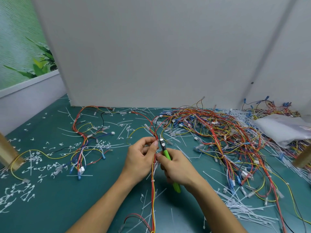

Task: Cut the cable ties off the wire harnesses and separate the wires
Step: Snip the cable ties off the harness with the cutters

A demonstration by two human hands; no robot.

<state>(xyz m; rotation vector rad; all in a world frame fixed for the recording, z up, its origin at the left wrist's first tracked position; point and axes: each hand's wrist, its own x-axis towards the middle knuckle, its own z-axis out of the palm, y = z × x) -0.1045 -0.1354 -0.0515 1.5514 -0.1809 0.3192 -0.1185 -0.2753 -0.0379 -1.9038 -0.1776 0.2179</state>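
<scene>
The dark green bench [50, 207] carries a big tangle of red, yellow and blue wire harnesses [218, 135] toward its right edge. 1 smaller multicoloured harness [84, 140] lies left of centre. White cut cable ties [27, 190] are scattered along the left edge, and a crumpled clear plastic bag [282, 126] sits at the far right corner.

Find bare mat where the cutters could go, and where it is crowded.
Barest: the green mat between the left forearm, the clipped tie ends and the small harness. Crowded: the wire pile and loose cable ties at right.
</scene>
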